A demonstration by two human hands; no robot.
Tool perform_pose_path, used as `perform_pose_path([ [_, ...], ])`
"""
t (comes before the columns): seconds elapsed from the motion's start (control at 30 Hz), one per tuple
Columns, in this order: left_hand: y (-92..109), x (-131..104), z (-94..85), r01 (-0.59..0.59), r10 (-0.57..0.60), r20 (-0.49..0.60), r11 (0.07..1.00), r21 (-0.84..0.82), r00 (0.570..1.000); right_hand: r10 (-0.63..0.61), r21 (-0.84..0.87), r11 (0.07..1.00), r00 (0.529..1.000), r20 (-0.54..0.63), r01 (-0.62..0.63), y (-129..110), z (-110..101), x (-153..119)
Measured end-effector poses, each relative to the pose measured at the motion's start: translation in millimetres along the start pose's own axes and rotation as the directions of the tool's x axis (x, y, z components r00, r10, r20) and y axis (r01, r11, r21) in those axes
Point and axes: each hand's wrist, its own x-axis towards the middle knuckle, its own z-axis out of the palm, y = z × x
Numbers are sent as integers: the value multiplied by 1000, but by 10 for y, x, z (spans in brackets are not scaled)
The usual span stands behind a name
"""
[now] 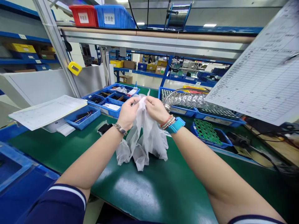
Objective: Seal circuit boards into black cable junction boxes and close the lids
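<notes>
A crumpled, whitish translucent plastic bag (147,137) hangs from my two hands over the green mat, its lower folds down at the mat's surface. My left hand (129,112) pinches the gathered top from one side, thumb and fingers together. From the other side, my right hand (156,109) grips the same top edge, close to the left. Whether anything is inside the bag cannot be made out. Just left of it, a small black item in clear wrapping (105,128) lies on the mat, partly behind my left wrist.
Divided blue trays (102,109) of small parts stand at the back left, near a blue tool tray (90,124) and papers (50,110). Green circuit boards (206,130) fill a tray at right. A flexible duct (187,99) and a hanging paper sheet (257,68) occupy the right side.
</notes>
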Motion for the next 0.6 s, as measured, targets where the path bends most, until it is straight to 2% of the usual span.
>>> perform_pose_path([
  [0.1,111,56,-44,23,-20,21,994,-111,1000,-135,51,990,991,0,135,-107,-5,65],
  [0.17,217,59,-138,-6,14,72,995,-103,997,-220,-23,975,975,27,221,-187,-27,117],
  [0.23,292,-10,-284,-116,112,114,993,31,987,-233,-122,964,972,41,236,-271,-51,191],
  [0.27,296,-81,-376,-210,189,133,964,163,973,-218,-157,962,975,37,221,-313,-62,236],
  [0.3,265,-179,-479,-314,278,155,892,326,948,-197,-183,963,980,27,199,-354,-71,282],
  [0.33,196,-304,-593,-402,353,195,764,505,915,-176,-204,963,984,17,176,-393,-79,328],
  [0.37,89,-452,-714,-472,420,251,586,659,872,-158,-221,963,987,9,156,-429,-85,373],
  [0.4,-52,-619,-840,-508,434,327,411,757,839,-143,-238,961,990,3,139,-461,-90,416],
  [0.43,-216,-799,-969,-513,397,391,269,815,830,-131,-253,959,991,-1,127,-488,-94,457],
  [0.5,-562,-1161,-1223,-468,283,434,63,882,856,-132,-265,956,991,-13,124,-534,-99,538],
  [0.6,-941,-1581,-1559,-386,111,395,-89,918,912,-149,-266,955,988,-39,133,-615,-106,662],
])
